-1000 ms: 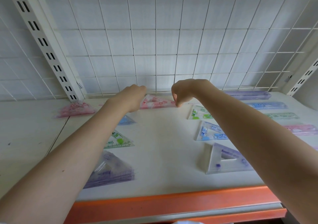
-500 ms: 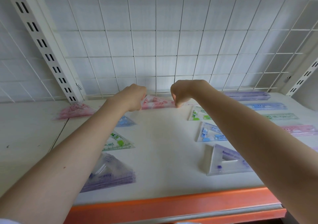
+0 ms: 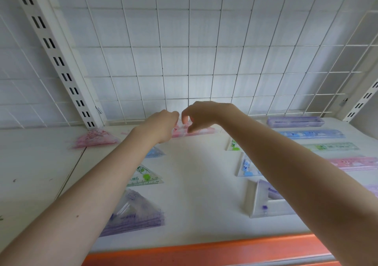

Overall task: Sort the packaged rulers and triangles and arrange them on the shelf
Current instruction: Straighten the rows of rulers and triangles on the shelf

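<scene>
Both hands at back: L hand (image 3: 163, 125) & R hand (image 3: 199, 115) pinch pink pack (image 3: 196, 131), prob. squaring it w/ colour rows on shelf (image 3: 196, 184).

The right forearm (image 3: 286, 163) is covering parts of the green-printed packaged triangle (image 3: 233, 145), the blue-printed packaged triangle (image 3: 246, 166) and the purple clear-plastic triangle (image 3: 263, 204); at 3 o'clock, the pale purple packaged ruler (image 3: 373, 190) is running off the frame edge
</scene>
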Demonstrator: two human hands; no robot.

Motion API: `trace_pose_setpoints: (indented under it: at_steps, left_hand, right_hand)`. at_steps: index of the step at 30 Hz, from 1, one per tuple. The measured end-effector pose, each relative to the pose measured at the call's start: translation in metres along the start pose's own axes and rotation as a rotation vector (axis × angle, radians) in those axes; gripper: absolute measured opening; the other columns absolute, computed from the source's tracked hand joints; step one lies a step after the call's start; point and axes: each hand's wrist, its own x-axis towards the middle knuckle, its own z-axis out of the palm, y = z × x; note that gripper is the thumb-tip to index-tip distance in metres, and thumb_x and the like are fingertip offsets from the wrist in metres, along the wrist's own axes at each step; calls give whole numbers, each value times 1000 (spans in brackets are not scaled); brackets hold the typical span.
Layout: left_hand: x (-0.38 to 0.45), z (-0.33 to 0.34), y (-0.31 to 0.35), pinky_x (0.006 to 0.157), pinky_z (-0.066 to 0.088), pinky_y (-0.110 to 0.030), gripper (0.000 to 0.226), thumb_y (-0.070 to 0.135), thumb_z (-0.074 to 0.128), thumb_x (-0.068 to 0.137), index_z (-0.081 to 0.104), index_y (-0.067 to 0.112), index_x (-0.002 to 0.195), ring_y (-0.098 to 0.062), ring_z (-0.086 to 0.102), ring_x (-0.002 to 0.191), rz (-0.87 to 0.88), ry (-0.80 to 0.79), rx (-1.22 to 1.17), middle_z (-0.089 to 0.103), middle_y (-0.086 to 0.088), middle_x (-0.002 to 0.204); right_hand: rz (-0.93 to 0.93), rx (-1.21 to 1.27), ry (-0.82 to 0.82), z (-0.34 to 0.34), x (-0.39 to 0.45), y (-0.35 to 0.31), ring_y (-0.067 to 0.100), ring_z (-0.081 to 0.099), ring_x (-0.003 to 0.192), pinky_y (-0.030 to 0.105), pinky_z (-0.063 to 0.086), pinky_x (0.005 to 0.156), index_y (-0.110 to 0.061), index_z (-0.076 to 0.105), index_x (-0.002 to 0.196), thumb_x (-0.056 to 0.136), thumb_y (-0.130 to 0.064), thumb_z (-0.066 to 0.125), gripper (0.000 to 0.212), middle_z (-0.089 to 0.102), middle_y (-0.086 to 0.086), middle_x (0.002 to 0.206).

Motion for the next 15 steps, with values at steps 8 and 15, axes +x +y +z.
trace_pose_setpoints:
  at_steps: [8,15]
  left_hand:
    - [-4,4,-4,65,40,-35,21,1,46,86,44,9,105,-29,48,78,-8,42,-30,46,-10,90]
    - [-5,6,-11,59,33,-30,18,-1,43,85,41,13,95,-28,45,74,20,71,-103,42,-7,82]
  right_hand:
    - [-11,-108,-58,5,11,-7,20,59,96,30,43,69,-23,66,102,79,-33,63,25,65,0,100]
    - [-13,-144,-79,5,18,-8,21,62,93,32,49,71,-23,68,96,76,-33,63,23,68,-1,96]
